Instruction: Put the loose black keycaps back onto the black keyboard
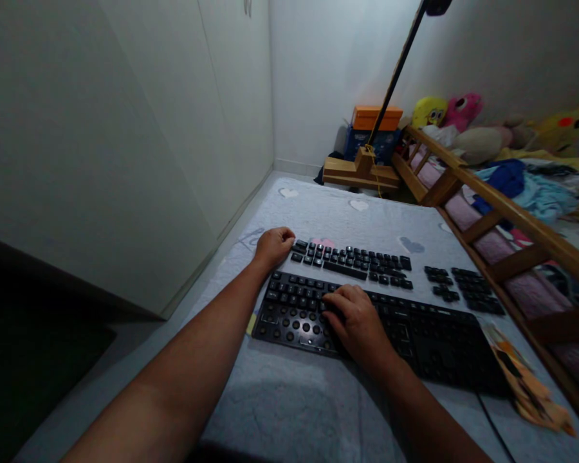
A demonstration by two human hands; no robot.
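A black keyboard (444, 347) lies on the cloth-covered surface. Its upper left rows carry keycaps, while the lower left shows bare round key mounts (296, 325). Over the keyboard's left half is my right hand (357, 318), thumb and forefinger pinched around what looks like a keycap, mostly hidden by the fingers. My left hand (275, 247) rests beyond the keyboard's top left corner with its fingers curled closed, beside the left end of the loose keycaps (345, 260); whatever it may hold is hidden.
More loose keycaps (475, 289) lie in groups at the right. An orange cloth (525, 379) and a cable (495, 427) are near the keyboard's right end. A wooden bed rail (516, 212) borders the right side, a pale cabinet (125, 128) the left. A wooden stand (361, 170) is behind.
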